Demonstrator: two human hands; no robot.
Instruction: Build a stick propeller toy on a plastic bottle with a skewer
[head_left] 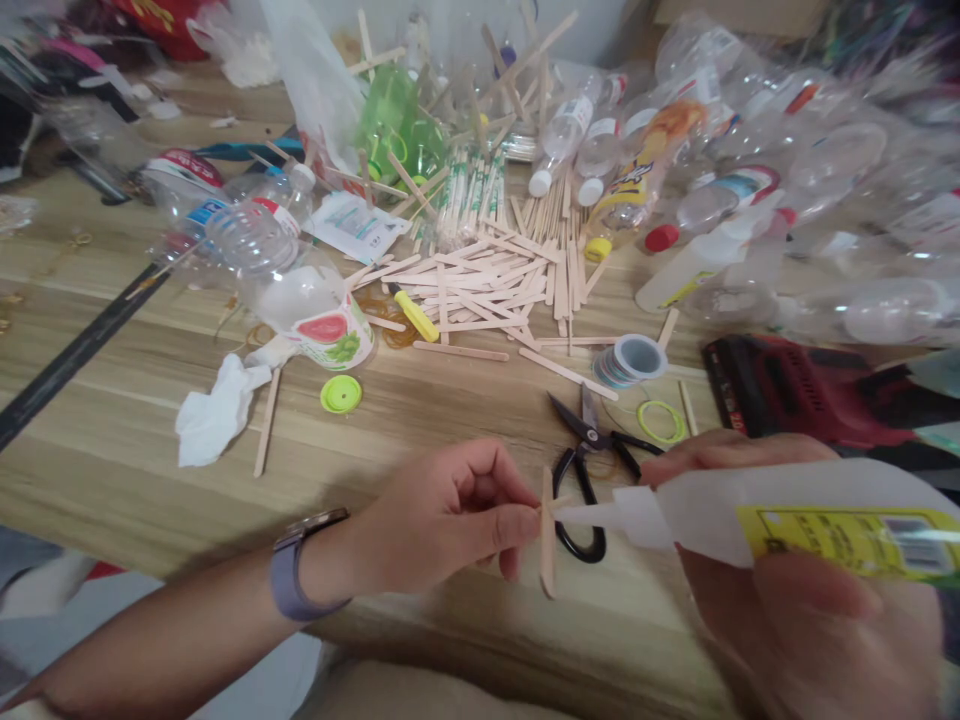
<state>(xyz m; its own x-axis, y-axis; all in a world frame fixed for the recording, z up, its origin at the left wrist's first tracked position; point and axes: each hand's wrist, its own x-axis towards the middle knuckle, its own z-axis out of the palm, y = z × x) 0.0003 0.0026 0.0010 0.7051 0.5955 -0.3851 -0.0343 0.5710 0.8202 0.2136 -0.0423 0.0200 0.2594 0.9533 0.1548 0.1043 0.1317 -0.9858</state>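
Pinched between the thumb and fingers of my left hand (457, 515) are crossed wooden craft sticks (548, 555), one of them upright. My right hand (817, 610) is wrapped around a translucent white glue bottle (705, 510) with a yellow label. The bottle lies sideways, and its narrow nozzle points left, its tip at or very near the crossing of the sticks; whether it touches I cannot tell. Just behind the nozzle, black-handled scissors (592, 437) lie spread on the wooden table (420, 415).
Loose craft sticks (487, 290) are heaped mid-table beside a yellow cutter (415, 315). A tape roll (630, 360) and a red-black power tool battery end (795, 385) stand right. Plastic bottles (847, 160) crowd the back right. Crumpled tissue (221, 410) and a green lid (341, 394) lie left.
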